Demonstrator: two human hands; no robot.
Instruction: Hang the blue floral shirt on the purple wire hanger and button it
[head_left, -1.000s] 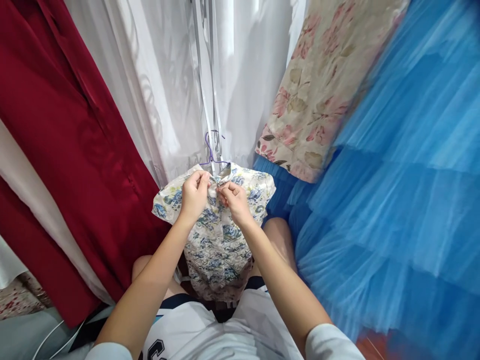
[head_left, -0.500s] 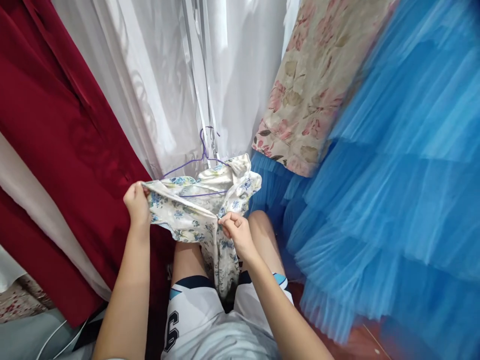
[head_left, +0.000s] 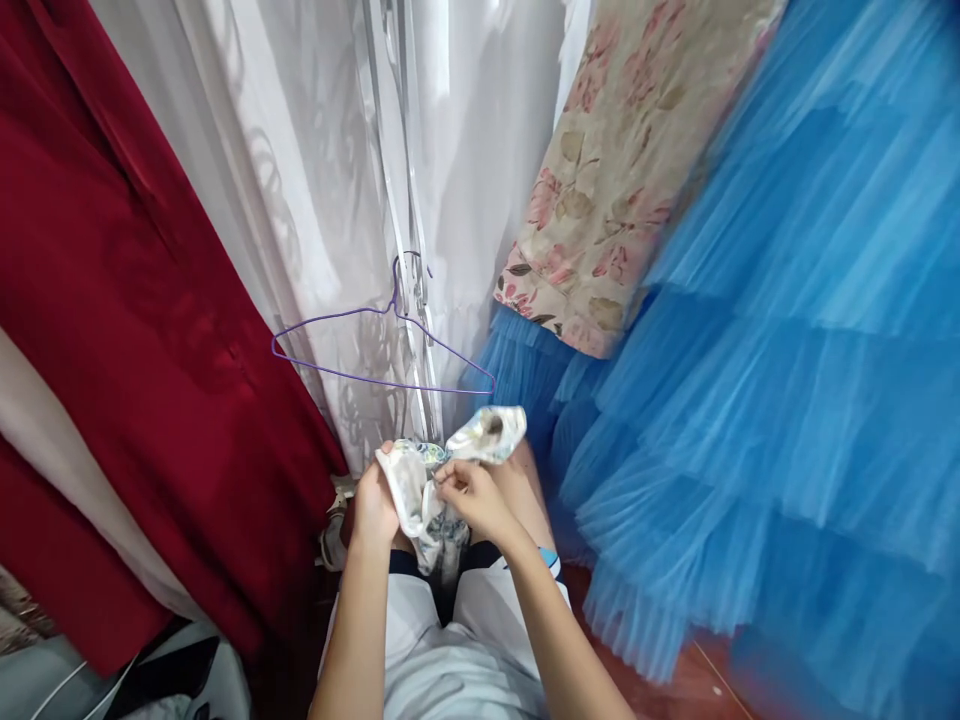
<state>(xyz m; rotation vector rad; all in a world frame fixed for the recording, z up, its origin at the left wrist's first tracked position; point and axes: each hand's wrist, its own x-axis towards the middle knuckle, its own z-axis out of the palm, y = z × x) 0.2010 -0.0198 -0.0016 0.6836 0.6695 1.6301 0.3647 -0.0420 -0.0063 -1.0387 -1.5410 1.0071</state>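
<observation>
A white garment with blue floral print (head_left: 489, 432) is bunched between my hands, above my lap. My left hand (head_left: 375, 500) closes on its left side, where a pale inner edge shows. With fingers pinched, my right hand (head_left: 466, 492) grips the cloth near the middle; one part of the garment sticks out beyond it to the right. The lower folds hang between my knees. Just past the garment, a bare purple wire hanger (head_left: 384, 382) hangs against white ribbons, apart from the cloth and from both hands.
Long dresses hang close around me: dark red (head_left: 172, 300) on the left, white (head_left: 315, 200) ahead, a pink-flowered cream one (head_left: 585, 220) and layered blue tulle (head_left: 765, 420) on the right. A grey container (head_left: 225, 680) stands at lower left. Reddish floor (head_left: 697, 670) shows at lower right.
The garment has come off the purple hanger and down toward my lap. My left hand moved right and lower, closer to my right hand, so the stretched cloth is now bunched.
</observation>
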